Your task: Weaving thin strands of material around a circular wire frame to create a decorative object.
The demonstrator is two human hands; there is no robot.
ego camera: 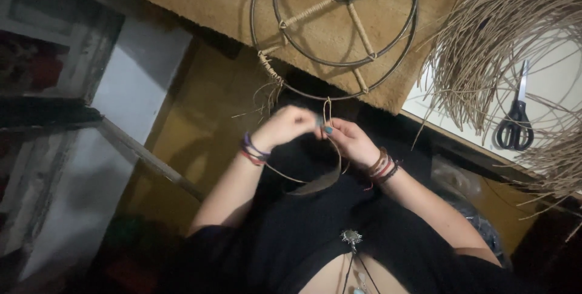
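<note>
Together, the left hand (285, 125) and right hand (350, 139) pinch a thin tan reed strand (328, 112) just below the round metal wire frame (339, 27); black-handled scissors (515, 125) lie on the bench (564, 76).

Both forearms come up from the lower edge of the view, bare from the elbow down, and converge so that the hands meet in the middle. The left hand (284, 125) is curled into a loose fist, knuckles up, its wrist ringed with several cord bracelets, and its fingertips are pinched together. The right hand (350, 140) lies just beside it, almost touching, with the fingers bent inward toward the left hand, painted nails showing and a stack of bracelets round the wrist.
</note>
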